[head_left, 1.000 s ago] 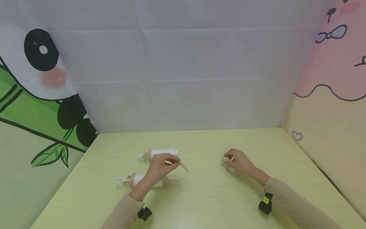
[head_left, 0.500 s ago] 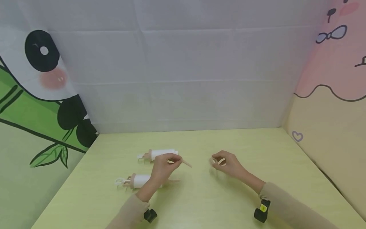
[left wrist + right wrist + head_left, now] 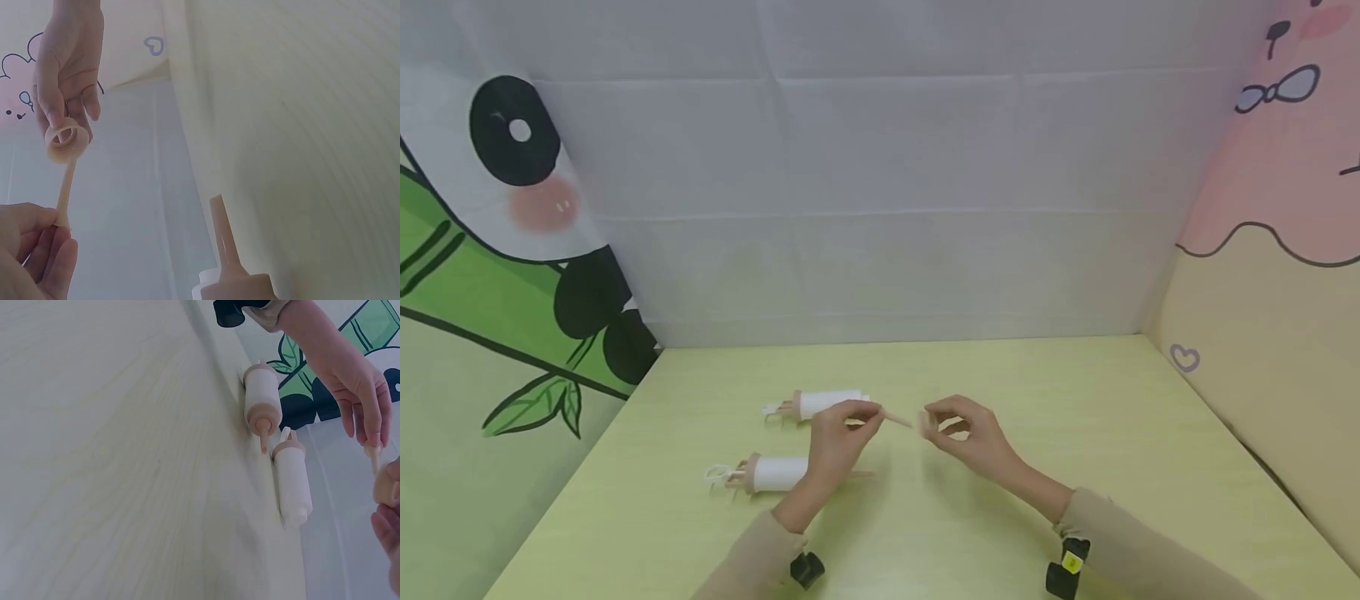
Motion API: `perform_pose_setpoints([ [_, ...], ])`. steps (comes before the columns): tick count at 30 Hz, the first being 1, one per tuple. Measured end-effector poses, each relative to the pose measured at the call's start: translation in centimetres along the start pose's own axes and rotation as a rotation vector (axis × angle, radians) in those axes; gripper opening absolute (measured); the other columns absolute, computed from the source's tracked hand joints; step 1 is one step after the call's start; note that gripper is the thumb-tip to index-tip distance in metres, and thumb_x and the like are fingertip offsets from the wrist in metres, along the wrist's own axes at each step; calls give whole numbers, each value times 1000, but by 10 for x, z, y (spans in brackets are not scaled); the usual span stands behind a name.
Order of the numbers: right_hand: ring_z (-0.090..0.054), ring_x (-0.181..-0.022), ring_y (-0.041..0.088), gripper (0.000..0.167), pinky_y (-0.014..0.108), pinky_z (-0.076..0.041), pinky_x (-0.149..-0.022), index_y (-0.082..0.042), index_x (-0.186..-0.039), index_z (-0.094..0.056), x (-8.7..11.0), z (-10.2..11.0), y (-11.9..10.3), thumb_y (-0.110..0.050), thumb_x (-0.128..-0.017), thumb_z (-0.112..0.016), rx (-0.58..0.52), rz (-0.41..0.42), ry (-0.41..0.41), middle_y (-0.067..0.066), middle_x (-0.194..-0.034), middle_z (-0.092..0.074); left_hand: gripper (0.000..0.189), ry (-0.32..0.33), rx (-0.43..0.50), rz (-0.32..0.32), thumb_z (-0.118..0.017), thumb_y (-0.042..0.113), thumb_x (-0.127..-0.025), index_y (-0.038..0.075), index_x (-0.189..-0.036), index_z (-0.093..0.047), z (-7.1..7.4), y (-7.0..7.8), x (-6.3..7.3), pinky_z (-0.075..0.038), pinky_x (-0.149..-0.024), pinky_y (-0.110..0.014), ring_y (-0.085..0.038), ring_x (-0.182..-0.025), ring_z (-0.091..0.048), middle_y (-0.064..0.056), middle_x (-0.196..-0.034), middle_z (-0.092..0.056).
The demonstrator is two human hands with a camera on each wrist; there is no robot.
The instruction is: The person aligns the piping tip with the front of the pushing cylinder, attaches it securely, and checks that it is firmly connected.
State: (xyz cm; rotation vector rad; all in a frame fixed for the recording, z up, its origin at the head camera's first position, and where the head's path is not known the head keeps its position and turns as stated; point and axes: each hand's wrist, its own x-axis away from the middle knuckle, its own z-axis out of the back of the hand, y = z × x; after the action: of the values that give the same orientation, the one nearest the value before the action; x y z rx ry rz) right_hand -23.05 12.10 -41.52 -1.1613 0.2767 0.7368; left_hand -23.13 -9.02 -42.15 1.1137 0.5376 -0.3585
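In the head view my left hand (image 3: 838, 442) pinches a slim, tapered beige nozzle (image 3: 898, 419) by its wide end, thin end pointing right. Facing it, my right hand (image 3: 972, 433) holds a beige ring-shaped collar (image 3: 927, 423) between thumb and fingers. From the left wrist, the collar's opening (image 3: 59, 157) appears by the nozzle's thin end (image 3: 65, 190); whether they touch I cannot tell. Two white syringe-like tubes lie behind and beside the left hand: the nearer tube (image 3: 777, 474) carries a nozzle, while the farther tube (image 3: 829, 403) ends in a bare white tip (image 3: 297, 517).
Both tubes lie on their sides on the pale yellow tabletop (image 3: 1037, 533), white handles toward the left. A grey-white cloth wall (image 3: 895, 275) rises at the back, with printed panels left and right. The left forearm partly covers the nearer tube.
My right hand has moved left with the collar, up close to the nozzle. The left hand has shifted slightly right, and its nozzle has turned from slanting down to nearly level.
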Motion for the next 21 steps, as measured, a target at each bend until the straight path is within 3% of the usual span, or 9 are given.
perform_pose_setpoints([
  [3,-60,-84,31,27,33,-56,-65,7,-103,-60,-4,-4,-9,7,-77,-66,-19,24,24,18,-94,-61,6,20,19,13,-72,1,-75,0,-81,-71,-2,1,0,-53,-58,-18,-22,-68,-65,-9,-76,-68],
  [13,-60,-83,32,28,39,-55,-64,11,-101,-58,-10,-18,-4,12,-75,-66,-67,84,109,22,-94,-59,4,77,36,4,-71,4,-76,2,-80,-72,-10,2,-4,-53,-57,-19,-18,-67,-65,-8,-75,-69],
  [21,-60,-89,33,28,38,-55,-70,10,-106,-57,-15,-23,1,8,-79,-64,-100,-7,155,22,-101,-60,6,100,103,51,-71,7,-77,2,-81,-71,-19,2,-9,-54,-59,-20,-21,-69,-65,-10,-79,-69],
])
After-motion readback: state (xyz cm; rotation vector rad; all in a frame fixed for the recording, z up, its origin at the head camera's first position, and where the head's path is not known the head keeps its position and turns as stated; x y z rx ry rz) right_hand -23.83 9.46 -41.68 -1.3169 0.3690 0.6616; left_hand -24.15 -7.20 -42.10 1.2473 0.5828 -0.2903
